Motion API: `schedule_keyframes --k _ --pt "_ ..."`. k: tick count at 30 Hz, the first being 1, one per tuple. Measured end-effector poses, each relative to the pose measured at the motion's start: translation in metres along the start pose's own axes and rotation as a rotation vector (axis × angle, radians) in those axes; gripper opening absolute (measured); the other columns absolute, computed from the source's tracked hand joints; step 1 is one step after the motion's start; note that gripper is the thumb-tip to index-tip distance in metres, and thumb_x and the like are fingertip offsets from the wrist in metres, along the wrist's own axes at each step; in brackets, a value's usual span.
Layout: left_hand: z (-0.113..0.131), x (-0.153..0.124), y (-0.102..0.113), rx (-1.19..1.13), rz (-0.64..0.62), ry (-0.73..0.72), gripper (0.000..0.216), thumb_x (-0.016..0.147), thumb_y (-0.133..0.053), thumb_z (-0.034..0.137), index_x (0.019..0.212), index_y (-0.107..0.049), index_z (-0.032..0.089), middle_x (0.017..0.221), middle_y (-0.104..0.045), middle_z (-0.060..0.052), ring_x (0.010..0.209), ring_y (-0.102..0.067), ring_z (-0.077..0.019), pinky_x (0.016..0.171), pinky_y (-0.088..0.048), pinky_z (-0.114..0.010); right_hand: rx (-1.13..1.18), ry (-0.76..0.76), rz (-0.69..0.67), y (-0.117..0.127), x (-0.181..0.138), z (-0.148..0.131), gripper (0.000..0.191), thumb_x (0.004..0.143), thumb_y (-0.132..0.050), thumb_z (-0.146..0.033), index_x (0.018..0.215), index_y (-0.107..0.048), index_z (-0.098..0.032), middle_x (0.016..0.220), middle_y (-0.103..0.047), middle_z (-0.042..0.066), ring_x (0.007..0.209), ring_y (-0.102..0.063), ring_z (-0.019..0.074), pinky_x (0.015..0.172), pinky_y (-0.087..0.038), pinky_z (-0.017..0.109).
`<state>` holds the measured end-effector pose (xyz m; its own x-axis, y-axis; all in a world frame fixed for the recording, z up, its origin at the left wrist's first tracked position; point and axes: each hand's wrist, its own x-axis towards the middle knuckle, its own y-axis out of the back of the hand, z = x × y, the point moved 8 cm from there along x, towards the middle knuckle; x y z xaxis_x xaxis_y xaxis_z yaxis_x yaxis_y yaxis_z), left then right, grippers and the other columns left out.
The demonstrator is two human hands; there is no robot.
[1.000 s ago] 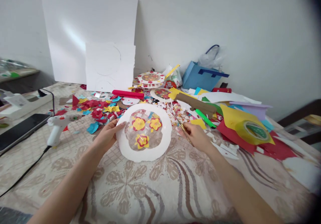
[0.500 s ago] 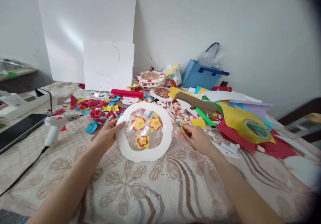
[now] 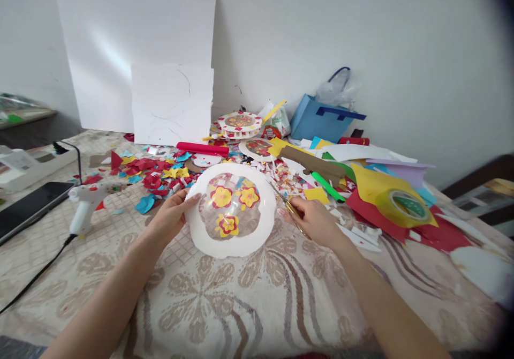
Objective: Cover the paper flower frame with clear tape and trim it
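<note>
My left hand (image 3: 172, 218) grips the left rim of a white paper ring (image 3: 209, 240) whose clear middle carries three yellow and red paper flowers (image 3: 227, 224). My right hand (image 3: 315, 219) is closed round a pair of small gold scissors (image 3: 289, 208), whose blades point up and left toward the ring's right edge. The ring is held tilted just above the patterned tablecloth (image 3: 225, 300). Behind it lie heaps of red, yellow and blue paper scraps (image 3: 155, 171).
A white glue gun (image 3: 85, 204) with a black cord lies to the left, beside a dark phone (image 3: 28, 204). A green tape roll (image 3: 405, 204) sits on yellow and red sheets at right. A blue bag (image 3: 321, 123), finished decorated discs (image 3: 240, 123) and white boards (image 3: 172, 104) stand by the wall.
My right hand with the scissors has shifted a little left, closer to the ring's right edge. The left hand keeps its hold on the ring.
</note>
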<state>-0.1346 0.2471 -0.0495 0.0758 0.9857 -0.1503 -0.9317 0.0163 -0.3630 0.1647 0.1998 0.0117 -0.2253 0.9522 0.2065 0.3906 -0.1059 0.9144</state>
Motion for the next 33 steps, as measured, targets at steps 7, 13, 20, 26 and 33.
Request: schedule_keyframes --k 7,13,20,26,33 --pt "0.000 -0.001 -0.003 0.004 -0.013 0.002 0.034 0.060 -0.081 0.019 0.087 -0.063 0.015 0.069 -0.070 -0.001 0.053 -0.063 -0.0119 0.051 -0.053 -0.019 -0.089 -0.012 0.048 0.008 0.003 -0.008 0.043 0.086 -0.042 -0.055 0.061 -0.036 -0.020 0.052 -0.042 -0.002 0.050 -0.034 0.0121 0.052 -0.018 0.026" --pt "0.003 -0.001 -0.005 -0.014 -0.012 -0.013 0.032 0.059 -0.081 0.017 0.086 -0.064 0.015 0.067 -0.070 0.000 0.053 -0.064 -0.0119 0.050 -0.052 -0.018 -0.147 -0.027 0.055 0.012 0.005 -0.010 0.042 0.087 -0.044 -0.053 0.061 -0.038 -0.020 0.052 -0.045 0.000 0.052 -0.038 0.0135 0.052 -0.018 0.026" --pt "0.002 0.001 -0.002 -0.018 -0.019 -0.024 0.030 0.060 -0.080 0.017 0.086 -0.065 0.015 0.071 -0.071 -0.002 0.055 -0.064 -0.0122 0.052 -0.052 -0.018 -0.205 -0.011 0.082 0.016 0.006 -0.014 0.048 0.089 -0.039 -0.059 0.061 -0.040 -0.020 0.052 -0.047 0.001 0.051 -0.041 0.0138 0.052 -0.017 0.026" --pt "0.001 0.001 -0.002 -0.028 -0.023 -0.020 0.030 0.060 -0.081 0.017 0.087 -0.065 0.015 0.073 -0.072 -0.001 0.055 -0.064 -0.0110 0.053 -0.053 -0.018 -0.276 -0.005 0.124 0.019 0.005 -0.015 0.047 0.089 -0.038 -0.060 0.065 -0.045 -0.020 0.055 -0.052 0.001 0.053 -0.044 0.0146 0.051 -0.017 0.026" --pt "0.001 0.000 -0.002 -0.015 -0.003 -0.020 0.030 0.060 -0.081 0.018 0.084 -0.064 0.014 0.068 -0.070 -0.001 0.052 -0.063 -0.0108 0.050 -0.051 -0.018 -0.328 0.001 0.167 0.022 0.003 -0.016 0.055 0.089 -0.031 -0.066 0.065 -0.047 -0.019 0.055 -0.054 0.003 0.054 -0.048 0.0158 0.052 -0.017 0.027"
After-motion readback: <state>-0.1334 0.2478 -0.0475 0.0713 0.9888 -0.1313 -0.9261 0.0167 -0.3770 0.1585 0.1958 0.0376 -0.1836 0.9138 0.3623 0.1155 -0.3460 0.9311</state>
